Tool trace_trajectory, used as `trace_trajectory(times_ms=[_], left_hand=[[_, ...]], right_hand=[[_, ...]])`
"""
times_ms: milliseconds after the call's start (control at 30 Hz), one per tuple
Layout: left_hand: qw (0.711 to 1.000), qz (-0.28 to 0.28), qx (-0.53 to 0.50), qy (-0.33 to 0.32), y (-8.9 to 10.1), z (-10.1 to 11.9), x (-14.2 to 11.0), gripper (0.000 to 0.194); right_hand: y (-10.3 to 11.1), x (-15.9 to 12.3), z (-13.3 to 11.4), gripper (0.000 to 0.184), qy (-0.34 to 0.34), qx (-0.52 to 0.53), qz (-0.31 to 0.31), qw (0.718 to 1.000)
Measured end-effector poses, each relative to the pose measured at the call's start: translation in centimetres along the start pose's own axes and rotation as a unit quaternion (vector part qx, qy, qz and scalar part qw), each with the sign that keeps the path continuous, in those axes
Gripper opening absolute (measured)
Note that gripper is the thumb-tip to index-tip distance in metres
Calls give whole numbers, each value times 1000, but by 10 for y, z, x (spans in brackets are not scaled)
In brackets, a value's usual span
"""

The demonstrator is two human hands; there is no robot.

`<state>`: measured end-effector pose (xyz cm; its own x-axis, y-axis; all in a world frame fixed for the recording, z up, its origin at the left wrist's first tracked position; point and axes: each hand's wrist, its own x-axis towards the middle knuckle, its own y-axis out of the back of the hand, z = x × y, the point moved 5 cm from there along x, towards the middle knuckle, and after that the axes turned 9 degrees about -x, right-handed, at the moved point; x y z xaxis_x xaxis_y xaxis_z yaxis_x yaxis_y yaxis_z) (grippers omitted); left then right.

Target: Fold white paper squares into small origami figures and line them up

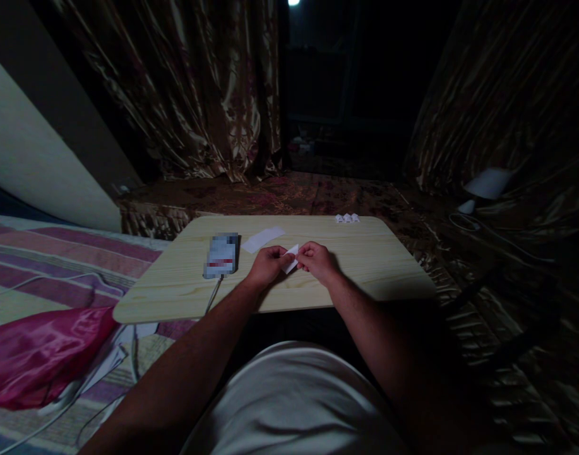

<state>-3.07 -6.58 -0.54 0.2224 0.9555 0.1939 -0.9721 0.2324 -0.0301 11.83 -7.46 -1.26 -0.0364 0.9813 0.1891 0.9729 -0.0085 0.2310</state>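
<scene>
Between my two hands is a small piece of white paper [292, 260], tilted above the light wooden table [365, 278]. My left hand [269, 265] pinches its left side between thumb and fingers. At its right edge, the fingertips of my right hand [315, 259] are closed on it too. Whether the piece is folded is too small to tell. Just beyond my left hand, longer strips of white paper [264, 239] lie flat on the table. Several small folded white paper shapes [347, 218] stand in a row at the far edge, right of the middle.
A phone [221, 254] with a blurred screen lies on the table's left, its cable [214, 297] running off the near edge. Left of the table is a striped bed cover [142, 249] with a pink satin cloth [47, 354]. A white lamp [488, 183] stands at the far right.
</scene>
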Motion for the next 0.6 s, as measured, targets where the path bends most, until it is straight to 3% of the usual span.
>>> trace_trajectory(times_ms=[300,467,600], left_hand=[[998,28,-59,21,3,-6,2,32],[994,40,-101,12,5,-6,3,29],[995,35,-97,10,5,-5,4,26]], right_hand=[[1,-3,-3,30,-1,20,-8,1000],[-4,-2,-3,12,-19,-7,-22,1000],[-4,-2,-4,10,-6,-18,-15,1000]])
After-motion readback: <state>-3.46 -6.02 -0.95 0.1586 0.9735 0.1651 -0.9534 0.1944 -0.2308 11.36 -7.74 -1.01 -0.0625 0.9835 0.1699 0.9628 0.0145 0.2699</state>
